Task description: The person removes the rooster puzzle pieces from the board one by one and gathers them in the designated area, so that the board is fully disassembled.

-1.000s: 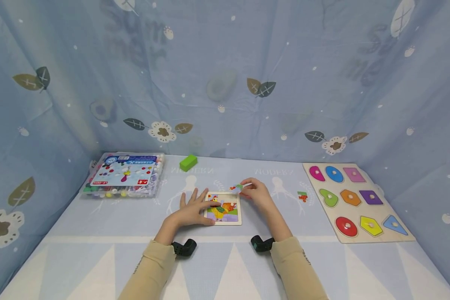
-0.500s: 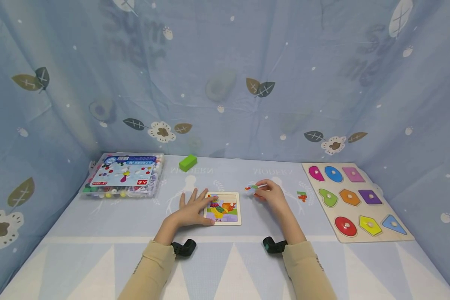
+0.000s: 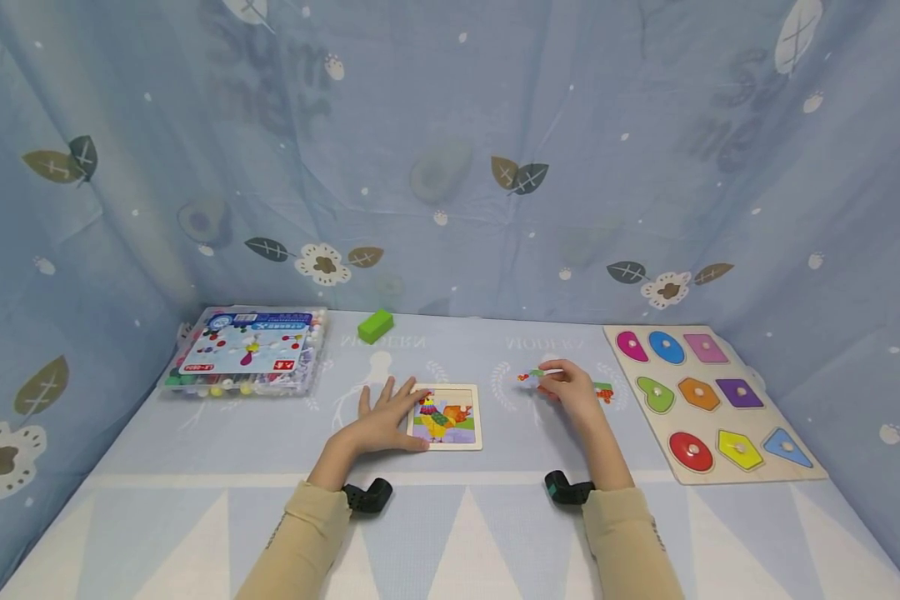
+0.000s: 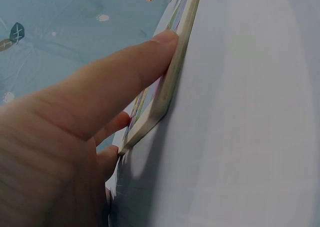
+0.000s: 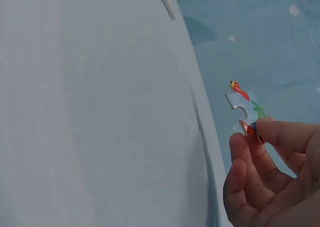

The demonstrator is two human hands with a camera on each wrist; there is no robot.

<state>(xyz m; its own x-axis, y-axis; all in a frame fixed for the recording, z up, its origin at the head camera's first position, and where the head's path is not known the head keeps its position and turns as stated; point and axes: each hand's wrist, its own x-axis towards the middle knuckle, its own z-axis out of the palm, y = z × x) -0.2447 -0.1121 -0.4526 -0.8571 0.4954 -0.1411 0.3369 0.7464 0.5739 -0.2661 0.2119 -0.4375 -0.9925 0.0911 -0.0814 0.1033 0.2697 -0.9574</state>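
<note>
A small wooden jigsaw puzzle with a rooster picture lies flat in its pale frame, bare wood showing along the upper part. Across its left side rests my left hand, fingers spread and straight. In the left wrist view the thumb presses on the frame's edge. To the right of the puzzle my right hand pinches a jigsaw piece between thumb and fingertips, held up off the table. The piece is light blue with red and green print. Another jigsaw piece, green and red, lies partly hidden behind the right hand.
A clear plastic case of colourful beads stands at the back left, with a green block near it. On the right lies a wooden shape board with knobbed coloured shapes. A patterned blue curtain hangs behind the table.
The right hand has moved rightward, away from the puzzle, carrying the jigsaw piece towards the loose one. The left index finger has shifted left off the picture's middle.
</note>
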